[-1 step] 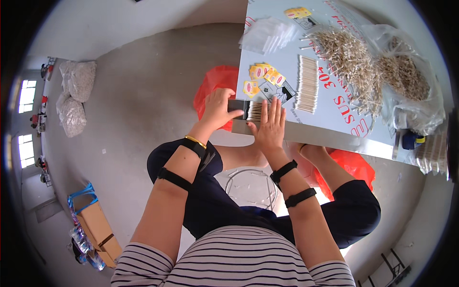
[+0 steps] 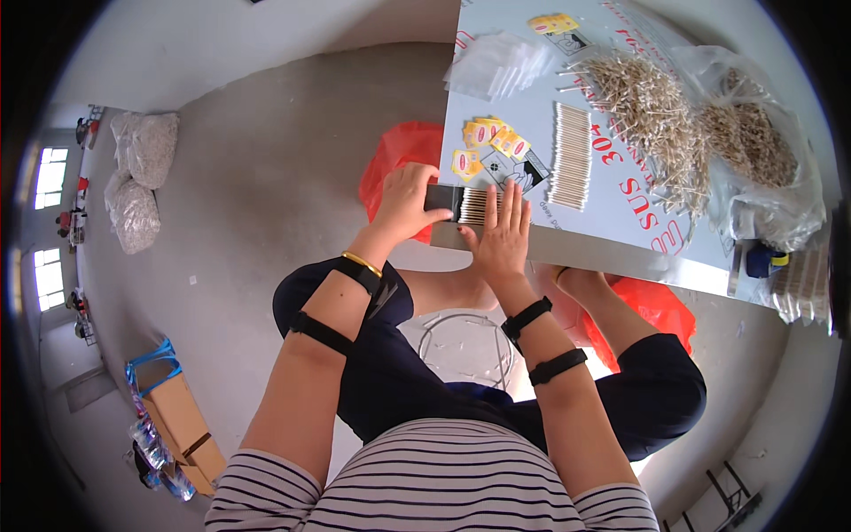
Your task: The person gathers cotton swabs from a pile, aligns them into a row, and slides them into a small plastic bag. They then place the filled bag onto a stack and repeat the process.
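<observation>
At the table's near left corner, a short row of cotton swabs lies side by side against a dark, flat, box-like piece. My left hand grips that dark piece, thumb along its near side and fingers bent round the far end. Stretched flat, my right hand covers the right part of the row with its fingers together and thumb apart. Just beyond are yellow-and-white printed slips. A longer, neat row of swabs lies further right.
A big loose heap of swabs and a clear plastic bag of swabs take up the table's right side. Clear small bags lie at the far left, near more yellow slips. Red plastic bags hang beside and below the table.
</observation>
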Demonstrator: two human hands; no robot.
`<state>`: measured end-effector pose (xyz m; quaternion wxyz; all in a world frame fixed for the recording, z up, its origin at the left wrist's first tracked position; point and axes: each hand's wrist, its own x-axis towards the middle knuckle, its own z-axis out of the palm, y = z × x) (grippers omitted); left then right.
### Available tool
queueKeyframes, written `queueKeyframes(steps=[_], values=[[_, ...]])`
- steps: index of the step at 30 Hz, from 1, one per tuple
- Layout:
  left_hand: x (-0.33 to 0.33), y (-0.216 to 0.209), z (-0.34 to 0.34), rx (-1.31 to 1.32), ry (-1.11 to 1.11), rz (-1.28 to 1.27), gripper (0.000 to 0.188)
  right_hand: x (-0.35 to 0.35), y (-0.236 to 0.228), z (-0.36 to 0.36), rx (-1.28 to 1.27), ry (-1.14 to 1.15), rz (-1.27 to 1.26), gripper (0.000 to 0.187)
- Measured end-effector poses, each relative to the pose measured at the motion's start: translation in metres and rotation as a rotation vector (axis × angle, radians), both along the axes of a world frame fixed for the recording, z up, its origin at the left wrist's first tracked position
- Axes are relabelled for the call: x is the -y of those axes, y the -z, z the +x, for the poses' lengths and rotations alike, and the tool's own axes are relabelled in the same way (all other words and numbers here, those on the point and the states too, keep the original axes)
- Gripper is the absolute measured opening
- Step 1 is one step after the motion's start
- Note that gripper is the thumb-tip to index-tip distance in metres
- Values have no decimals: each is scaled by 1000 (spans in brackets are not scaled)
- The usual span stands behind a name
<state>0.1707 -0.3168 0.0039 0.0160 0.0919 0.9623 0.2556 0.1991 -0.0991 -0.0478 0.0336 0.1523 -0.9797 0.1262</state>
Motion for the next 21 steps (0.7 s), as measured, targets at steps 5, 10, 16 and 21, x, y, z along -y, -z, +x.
queueKeyframes(steps=[5,10,16,21], values=[[1,-13,2,-19,175,-104,72,4,-5,1,-3,-9,-4,98],[-2,-12,1,63,166,-26,75,5,-4,1,-12,-24,-92,94],[-4,-20,-7,-15,343,-226,72,3,-4,1,-4,-9,-95,93],[-19,-25,-3,60,322,-385,72,2,-2,0,-31,1,-134,92]])
